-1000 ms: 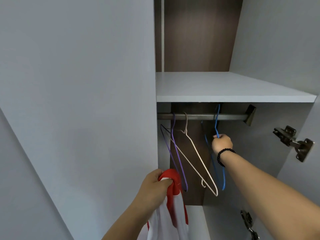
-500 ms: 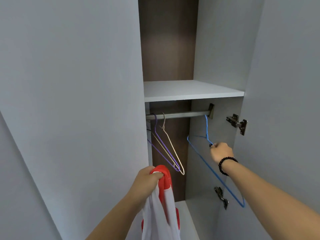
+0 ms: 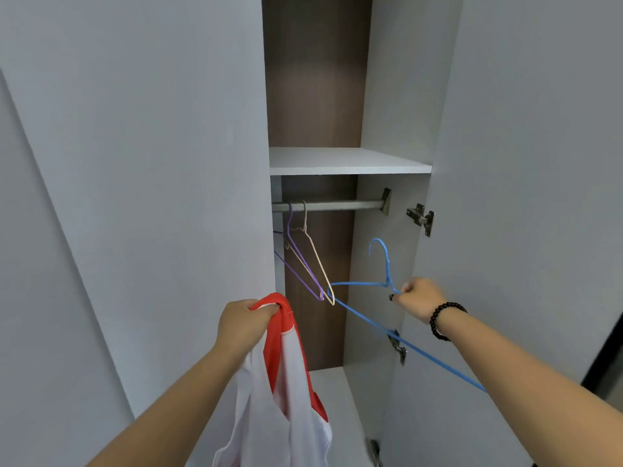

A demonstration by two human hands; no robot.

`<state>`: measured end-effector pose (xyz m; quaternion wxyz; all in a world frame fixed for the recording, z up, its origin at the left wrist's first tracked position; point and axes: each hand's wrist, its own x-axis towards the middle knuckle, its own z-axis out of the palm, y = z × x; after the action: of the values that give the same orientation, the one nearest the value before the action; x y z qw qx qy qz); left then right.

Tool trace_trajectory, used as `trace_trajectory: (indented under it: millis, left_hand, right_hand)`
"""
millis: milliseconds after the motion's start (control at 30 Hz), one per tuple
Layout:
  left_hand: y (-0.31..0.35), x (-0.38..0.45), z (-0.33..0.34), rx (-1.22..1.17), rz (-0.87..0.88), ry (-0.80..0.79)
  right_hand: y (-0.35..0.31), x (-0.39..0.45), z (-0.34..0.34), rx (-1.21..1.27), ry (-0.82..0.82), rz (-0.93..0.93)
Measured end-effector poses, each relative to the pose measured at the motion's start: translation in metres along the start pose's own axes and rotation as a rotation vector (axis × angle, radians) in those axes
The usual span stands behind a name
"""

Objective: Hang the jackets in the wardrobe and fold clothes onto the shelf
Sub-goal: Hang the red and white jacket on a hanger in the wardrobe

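My left hand (image 3: 244, 323) grips the red collar of a white and red garment (image 3: 286, 392), which hangs down in front of the open wardrobe. My right hand (image 3: 418, 296) pinches a blue wire hanger (image 3: 362, 315) just below its hook. The hanger is off the rail and tilted, its hook pointing up. A metal rail (image 3: 337, 205) runs under a white shelf (image 3: 347, 161). A purple hanger (image 3: 296, 256) and a cream hanger (image 3: 315, 254) hang at the rail's left end.
The wardrobe's left door (image 3: 151, 163) and right door (image 3: 522, 163) stand open on either side of the narrow opening. Metal hinges (image 3: 421, 218) sit on the right inner wall. A white bottom panel (image 3: 333, 399) lies below the hanging space.
My right hand has lifted the blue hanger off the rail and drawn it down and out toward me. The view has pulled back from the wardrobe. My left hand keeps its hold.
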<state>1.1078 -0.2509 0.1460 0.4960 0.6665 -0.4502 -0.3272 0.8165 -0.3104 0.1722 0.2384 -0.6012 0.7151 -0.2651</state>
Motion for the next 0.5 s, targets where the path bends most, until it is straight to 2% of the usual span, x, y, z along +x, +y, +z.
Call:
trace_trajectory:
  millis: [100,233,333,500]
  left_hand:
    - [0.002,-0.017,-0.012,0.005,-0.004,0.100]
    - [0.003,-0.038,-0.029,0.126,-0.004,0.164]
    - [-0.002,-0.058,-0.037,0.224,-0.008,0.173]
    - [-0.020,-0.094,-0.045,0.241,-0.084,0.174]
  right_hand:
    - [0.001,-0.016,-0.009,0.060,-0.048,-0.082]
    - [0.005,-0.047,-0.021,0.105,-0.096,-0.174]
    - [0.012,-0.073,-0.024,0.162,-0.170,-0.178]
    - [0.017,-0.112,-0.023,0.071,-0.214,-0.318]
